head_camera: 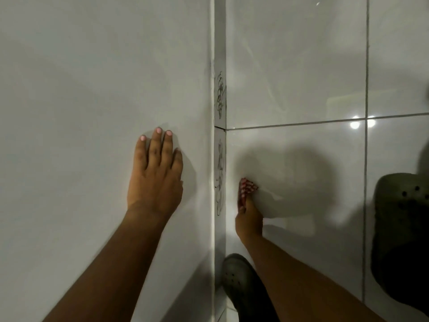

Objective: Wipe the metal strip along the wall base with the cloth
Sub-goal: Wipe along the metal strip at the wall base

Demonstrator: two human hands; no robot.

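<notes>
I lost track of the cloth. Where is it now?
In the head view, the red-and-white cloth is bunched in the right hand, low on the floor tile just right of the strip at the wall base.

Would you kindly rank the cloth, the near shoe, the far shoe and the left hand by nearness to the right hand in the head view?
1. cloth, in the right hand.
2. near shoe, just below.
3. left hand, flat on the wall.
4. far shoe, far right.

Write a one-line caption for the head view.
Left hand flat on the wall; right hand presses a red-and-white cloth by the base strip.
</notes>
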